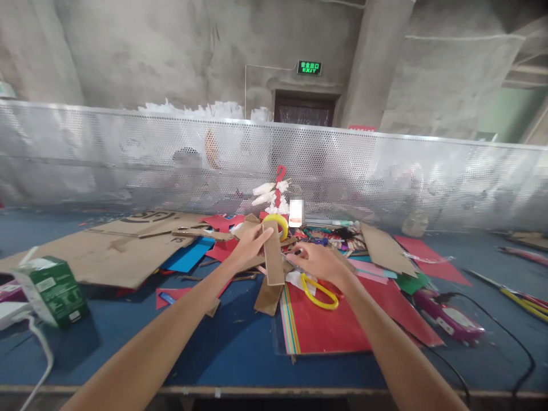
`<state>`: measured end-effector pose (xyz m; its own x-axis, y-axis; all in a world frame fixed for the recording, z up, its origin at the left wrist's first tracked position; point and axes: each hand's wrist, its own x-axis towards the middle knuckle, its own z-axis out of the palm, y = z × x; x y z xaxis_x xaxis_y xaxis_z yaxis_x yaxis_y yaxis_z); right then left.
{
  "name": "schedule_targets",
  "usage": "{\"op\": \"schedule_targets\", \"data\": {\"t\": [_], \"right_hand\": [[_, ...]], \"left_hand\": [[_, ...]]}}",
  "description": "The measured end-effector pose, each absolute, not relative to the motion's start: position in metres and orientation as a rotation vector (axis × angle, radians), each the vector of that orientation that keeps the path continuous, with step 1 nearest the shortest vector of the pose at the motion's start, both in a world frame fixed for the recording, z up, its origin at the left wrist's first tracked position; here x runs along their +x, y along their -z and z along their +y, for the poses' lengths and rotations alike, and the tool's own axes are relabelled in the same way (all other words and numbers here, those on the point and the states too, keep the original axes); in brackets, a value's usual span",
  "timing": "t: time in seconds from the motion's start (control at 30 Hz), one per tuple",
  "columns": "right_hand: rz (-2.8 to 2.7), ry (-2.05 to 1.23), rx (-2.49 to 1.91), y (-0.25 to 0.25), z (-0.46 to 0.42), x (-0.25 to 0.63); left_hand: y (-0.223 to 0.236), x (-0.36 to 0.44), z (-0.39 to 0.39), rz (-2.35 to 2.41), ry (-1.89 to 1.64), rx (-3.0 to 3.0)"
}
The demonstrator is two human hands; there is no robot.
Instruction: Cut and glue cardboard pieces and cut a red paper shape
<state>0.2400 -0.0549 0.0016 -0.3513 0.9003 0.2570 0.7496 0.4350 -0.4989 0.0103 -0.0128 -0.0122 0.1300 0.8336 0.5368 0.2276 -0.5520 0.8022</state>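
From the head view, the cardboard strip [274, 260] is found right at the centre of the action, held up over the cluttered table [240, 337]. Its long axis is laid nearly from 12 to 6 o'clock, with the lower end tipped a touch toward 5. From the right fingertips, the strip is placed at 9 o'clock, just beside them; from the left fingers, it is met directly, so the left hand [252, 246] is the nearer one.

Now the fingers! By the left hand, the strip's upper end is grasped, thumb and fingers closed on its edge, and the lower end is left unpinched. The right hand [323, 265] is held at 3 o'clock of the strip, fingers bent inward; something small and dark is glimpsed by the fingertips, but whether it is gripped cannot be told, nor how wide the fingers are parted.

Around the strip, a yellow tape roll [276, 217] is seen at 12 o'clock, partly covered by the strip's top. At 4 o'clock a yellow handle [304, 282] is spotted over red paper [334, 334], and at 6 another cardboard piece [268, 299] is partly hidden.
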Motion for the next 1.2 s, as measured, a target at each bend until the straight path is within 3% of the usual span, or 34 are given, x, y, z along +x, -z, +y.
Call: {"op": "schedule_targets", "data": {"t": [0.1, 0.17, 0.33, 0.43, 0.57, 0.7, 0.83, 0.97, 1.1, 1.2], "right_hand": [[-1.989, -0.963, -0.957, 0.011, -0.05, 0.218], [-1.847, -1.119, -0.874, 0.02, -0.045, 0.209], [-1.557, -1.08, -0.945, 0.022, -0.035, 0.216], [-1.451, -1.202, -0.921, 0.018, -0.034, 0.224], [-1.375, -1.377, -0.882, 0.021, -0.033, 0.225], [-1.298, -1.491, -0.821, 0.026, -0.03, 0.224], [-1.261, -1.552, -0.744, 0.027, -0.028, 0.225], [-1.328, -1.473, -0.731, 0.027, -0.029, 0.222], [-1.428, -1.359, -0.769, 0.028, -0.033, 0.214], [-1.539, -1.219, -0.768, 0.028, -0.037, 0.206]], "left_hand": [[0.01, 0.019, -0.018, 0.956, -1.289, 1.849], [0.007, 0.021, -0.021, 0.947, -1.217, 1.845], [0.004, -0.002, -0.023, 1.275, -1.135, 2.299], [0.006, -0.021, -0.023, 1.495, -0.877, 2.555], [0.008, -0.028, -0.025, 1.615, -0.535, 2.594], [0.011, -0.026, -0.025, 1.602, -0.42, 2.594], [0.013, -0.031, -0.018, 1.636, -0.468, 2.609], [-0.002, -0.029, -0.018, 1.604, -0.804, 2.599], [-0.02, -0.01, -0.03, 1.272, -1.224, 2.285], [-0.019, 0.005, -0.037, 0.991, -1.194, 2.027]]}}
